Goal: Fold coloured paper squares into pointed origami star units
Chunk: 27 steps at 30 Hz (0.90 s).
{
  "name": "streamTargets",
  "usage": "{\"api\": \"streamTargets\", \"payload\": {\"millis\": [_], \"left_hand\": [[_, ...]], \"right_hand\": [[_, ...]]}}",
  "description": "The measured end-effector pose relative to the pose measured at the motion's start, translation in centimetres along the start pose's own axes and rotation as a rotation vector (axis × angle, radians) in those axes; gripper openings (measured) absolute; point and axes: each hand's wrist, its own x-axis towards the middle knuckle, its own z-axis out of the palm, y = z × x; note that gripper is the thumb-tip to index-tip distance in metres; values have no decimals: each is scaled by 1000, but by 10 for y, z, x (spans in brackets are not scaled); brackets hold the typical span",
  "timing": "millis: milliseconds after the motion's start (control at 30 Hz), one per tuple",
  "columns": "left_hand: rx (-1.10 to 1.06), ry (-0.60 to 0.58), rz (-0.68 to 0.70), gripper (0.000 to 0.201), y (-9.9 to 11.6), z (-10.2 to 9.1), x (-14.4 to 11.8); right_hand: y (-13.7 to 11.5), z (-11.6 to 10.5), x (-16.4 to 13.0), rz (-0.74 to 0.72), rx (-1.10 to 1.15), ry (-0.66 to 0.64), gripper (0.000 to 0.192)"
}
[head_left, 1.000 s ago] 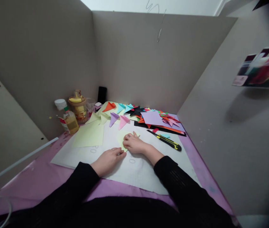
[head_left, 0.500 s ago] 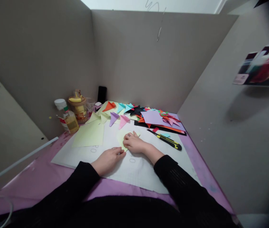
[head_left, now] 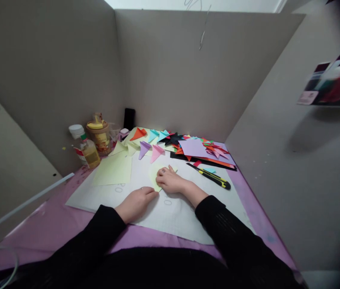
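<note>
A pale yellow-green piece of paper (head_left: 153,175) lies on the white sheet (head_left: 170,224) in front of me, partly covered by my fingers. My right hand (head_left: 170,180), a ring on one finger, rests over it with fingers bent and pressed down on the paper. At the paper's near corner, my left hand (head_left: 136,202) has thumb and fingers pinched together on the edge. To the left lies a flat square of yellow-green paper (head_left: 114,170). Beyond my hands sit a folded pink paper piece (head_left: 157,153) and a folded purple one (head_left: 144,149).
Right of my hands lies a black and yellow utility knife (head_left: 213,178). Behind it is a pile of coloured folded paper with a lilac square (head_left: 193,148) on top. A bottle of yellowish liquid (head_left: 89,154) and a lidded jar (head_left: 100,136) stand back left. Grey partitions (head_left: 188,72) enclose the table.
My left fingers have shifted slightly at the near corner of the paper. My right hand stays almost in place on it. The view has tilted a little.
</note>
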Motion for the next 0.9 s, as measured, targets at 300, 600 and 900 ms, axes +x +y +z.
{"api": "streamTargets", "payload": {"millis": [300, 600, 900], "left_hand": [[3, -11, -7, 30, 3, 1, 6], [-16, 61, 12, 32, -3, -1, 3], [108, -35, 49, 32, 1, -4, 13]], "right_hand": [[0, 1, -1, -1, 14, 17, 17], [1, -1, -1, -14, 11, 7, 18], [1, 1, -1, -6, -3, 0, 18]]}}
